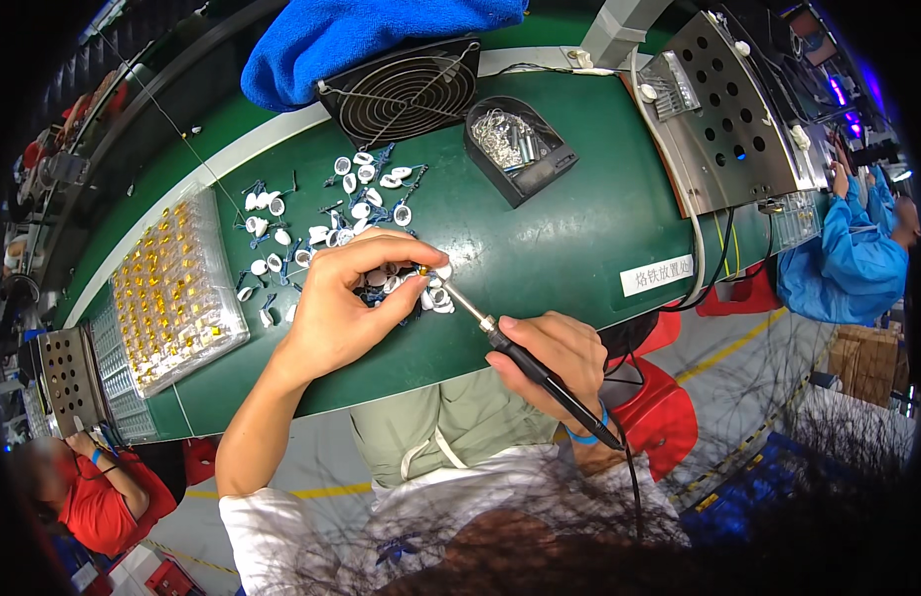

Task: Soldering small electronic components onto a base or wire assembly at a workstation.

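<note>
Over the green bench, my left hand (331, 308) pinches a small white earbud-like shell (442, 270) between thumb and fingertips, with a gold-coloured bit beside it. My right hand (565, 358) grips a soldering iron (542, 377) by its black handle. Its metal shaft slants up to the left, and the tip is at the white shell; whether they touch I cannot tell. Several loose white shells (361, 211) with blue parts lie scattered beyond and under my left hand, which hides some of them.
A clear tray of gold-coloured parts (172, 293) lies at left. Farther back stand a black fan (411, 97), a blue cloth (351, 45) and a black bin (520, 184) of small metal pieces. A perforated metal box (728, 114) is at right. Co-workers sit on both sides.
</note>
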